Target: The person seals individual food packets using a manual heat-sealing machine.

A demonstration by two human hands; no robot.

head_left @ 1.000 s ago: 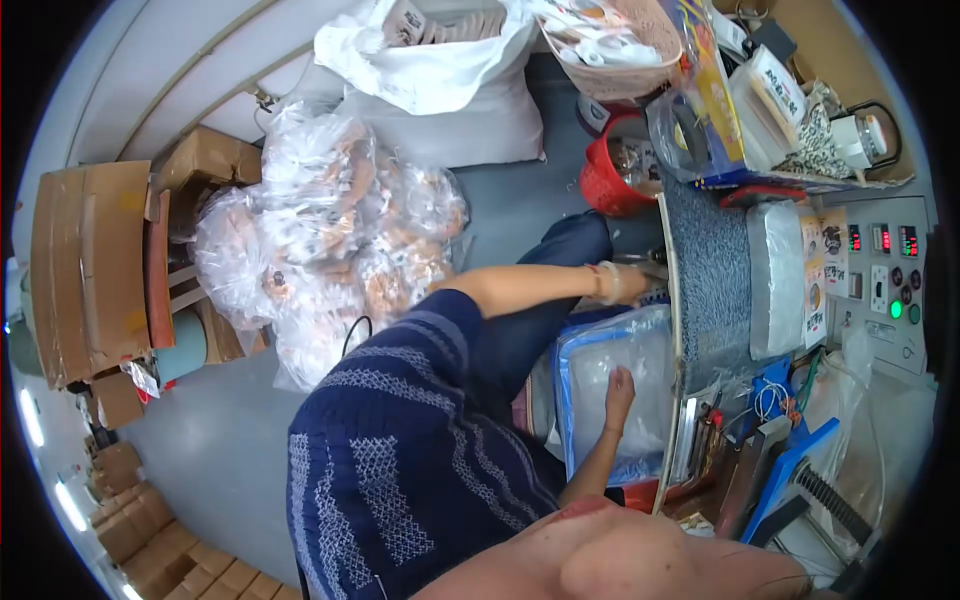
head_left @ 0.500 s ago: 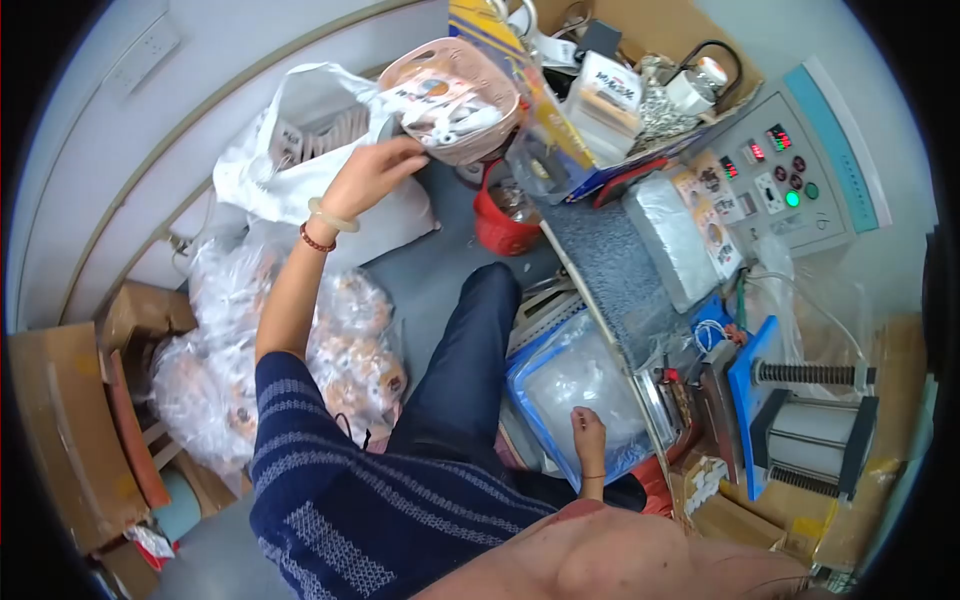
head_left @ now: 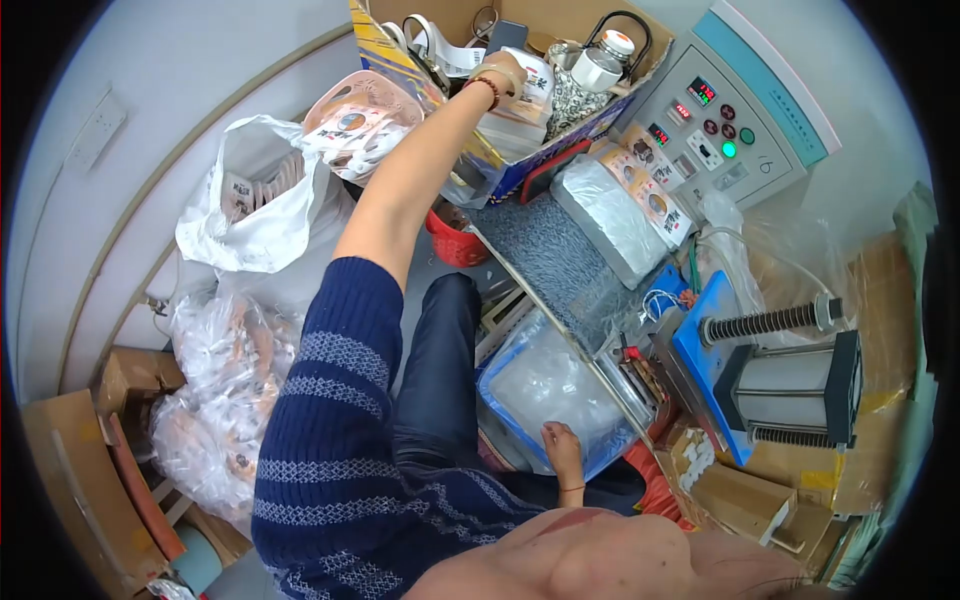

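Observation:
My left hand (head_left: 502, 72) reaches into the cardboard carton, its fingers curled over the edge of a stack of white printed packaging bags (head_left: 520, 125). Its fingertips are partly hidden. A pale bangle and a dark red beaded bracelet circle that wrist. Down by the table's near edge, my right hand (head_left: 564, 450) hovers over or rests on a blue-rimmed tray (head_left: 505, 375) of clear plastic, its fingers loosely bent and apart, holding nothing I can see. Beside the carton stands a pink basket (head_left: 385, 92) with printed packets (head_left: 352, 125).
A carton (head_left: 370, 30) holds a glass jar (head_left: 600, 62). A foil-wrapped block (head_left: 615, 215) lies by a control panel (head_left: 720, 125) with lit displays. A press with springs (head_left: 775, 370) stands right. On the left are a white bag (head_left: 250, 240), clear bags of packets (head_left: 225, 400) and a red bucket (head_left: 455, 245).
My left hand has moved right and up, from beside the pink basket to the stack of bags in the carton. The view has shifted; my right hand stays over the tray.

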